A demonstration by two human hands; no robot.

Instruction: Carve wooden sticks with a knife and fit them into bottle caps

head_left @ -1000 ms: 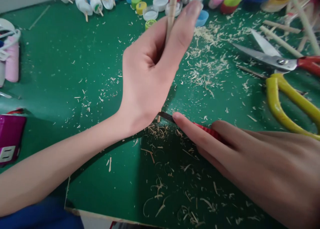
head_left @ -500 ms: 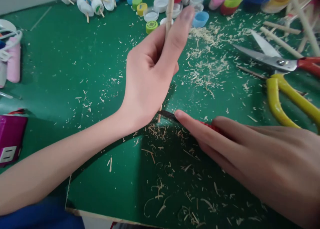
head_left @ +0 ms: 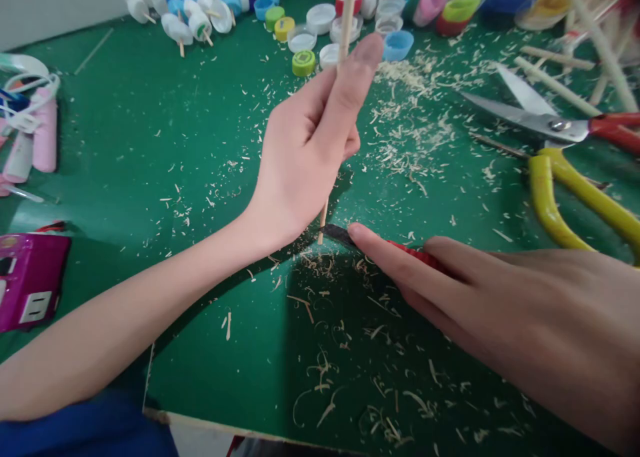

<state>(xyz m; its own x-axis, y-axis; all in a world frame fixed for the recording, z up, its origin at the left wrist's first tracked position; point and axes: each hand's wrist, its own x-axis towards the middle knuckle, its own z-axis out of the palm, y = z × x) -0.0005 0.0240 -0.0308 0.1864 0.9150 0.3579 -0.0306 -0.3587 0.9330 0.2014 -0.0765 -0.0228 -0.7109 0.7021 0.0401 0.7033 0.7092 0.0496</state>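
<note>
A hobby-craft workspace, whether at home or in a workshop unclear: a flat, glossy green tabletop (head_left: 200, 370) strewn with thin, curled, pale wood shavings (head_left: 400, 140), open steel scissors with red and yellow handles (head_left: 540, 118), colourful round plastic caps (head_left: 399, 45), slender pale wooden sticks (head_left: 557, 86).

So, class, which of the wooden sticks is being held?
The stick in the left hand, its lower end by the knife blade; no hand holds the other sticks.

deep blue garment (head_left: 90, 434), slender left forearm (head_left: 165, 296), bare left hand (head_left: 306, 147), bare right hand (head_left: 480, 297)
</note>
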